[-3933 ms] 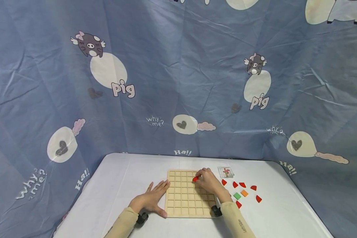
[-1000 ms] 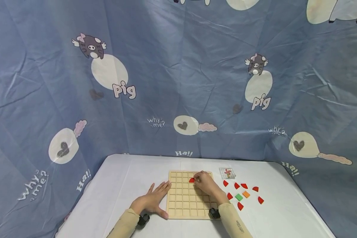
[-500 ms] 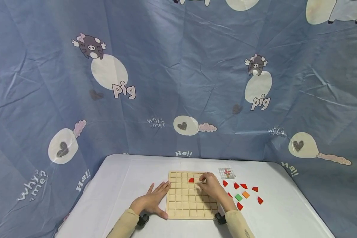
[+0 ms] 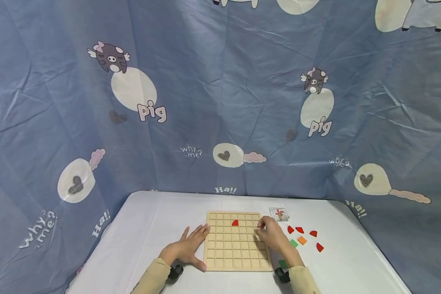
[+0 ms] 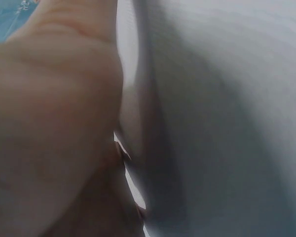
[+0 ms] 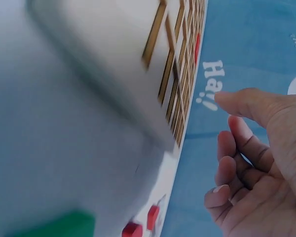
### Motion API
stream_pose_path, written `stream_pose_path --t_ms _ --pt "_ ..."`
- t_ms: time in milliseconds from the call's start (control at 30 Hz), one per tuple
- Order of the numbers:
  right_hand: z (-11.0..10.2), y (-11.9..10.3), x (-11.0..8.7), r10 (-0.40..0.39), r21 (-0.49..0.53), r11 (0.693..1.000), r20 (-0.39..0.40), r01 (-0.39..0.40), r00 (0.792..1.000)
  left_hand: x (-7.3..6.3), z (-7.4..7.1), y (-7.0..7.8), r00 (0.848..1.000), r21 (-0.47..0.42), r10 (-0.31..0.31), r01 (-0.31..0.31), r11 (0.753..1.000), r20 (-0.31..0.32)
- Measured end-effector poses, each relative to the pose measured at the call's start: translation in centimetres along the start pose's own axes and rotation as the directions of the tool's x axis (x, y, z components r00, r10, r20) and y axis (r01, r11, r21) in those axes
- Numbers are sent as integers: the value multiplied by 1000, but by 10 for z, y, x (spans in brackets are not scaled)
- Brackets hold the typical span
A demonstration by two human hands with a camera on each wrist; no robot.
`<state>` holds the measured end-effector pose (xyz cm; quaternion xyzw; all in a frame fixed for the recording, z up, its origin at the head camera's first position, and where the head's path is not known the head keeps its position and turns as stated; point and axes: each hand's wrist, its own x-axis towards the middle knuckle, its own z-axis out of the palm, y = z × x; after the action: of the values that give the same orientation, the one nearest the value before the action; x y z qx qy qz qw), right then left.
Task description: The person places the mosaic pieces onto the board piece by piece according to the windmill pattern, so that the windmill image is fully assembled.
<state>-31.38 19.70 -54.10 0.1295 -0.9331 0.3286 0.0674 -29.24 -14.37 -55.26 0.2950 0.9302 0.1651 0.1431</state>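
A wooden board (image 4: 238, 253) marked off in square cells lies on the table in the head view. One red quarter-round piece (image 4: 235, 223) sits in a cell near its far side. Spread flat on the table, my left hand (image 4: 185, 247) reaches the board's left edge with its fingertips. My right hand (image 4: 273, 237) hovers over the board's right edge, fingers loosely bent. In the right wrist view its thumb and fingers (image 6: 227, 170) stand apart with nothing between them. The left wrist view shows mostly the left palm (image 5: 49, 108) and shadowed cloth.
Several red quarter-round pieces (image 4: 319, 247) lie right of the board. Among them are an orange square (image 4: 302, 240) and a green square (image 4: 293, 243). Another green piece (image 4: 283, 263) shows beside the right wrist. A gridded picture card (image 4: 279, 214) lies behind. Patterned blue cloth hangs beyond the table.
My right hand let go of the red quarter-round piece, which stays in its cell, and moved right to the board's edge, now covering some loose pieces. The left hand stayed in place.
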Motion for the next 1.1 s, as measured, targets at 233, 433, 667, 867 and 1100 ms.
stream_pose_path --t_ms 233,433,667,867,1100 --pt "-12 16 -5 86 2 996 -37 -86 996 1 1 -1 1000 9 2 -2 1000 0" --pt "-21 33 -6 132 -71 987 -129 -142 983 1 1 -2 1000 5 -8 8 1000 3" --pt "-31 44 -5 172 -109 976 -154 -190 973 2 2 -1 1000 0 -8 8 1000 0" --pt "-32 48 -2 231 -120 962 -121 -246 965 3 2 -2 1000 -5 -11 11 1000 -2" --pt "-28 53 1 248 -142 954 -128 -265 960 2 2 -1 1000 -11 -19 19 1000 1"
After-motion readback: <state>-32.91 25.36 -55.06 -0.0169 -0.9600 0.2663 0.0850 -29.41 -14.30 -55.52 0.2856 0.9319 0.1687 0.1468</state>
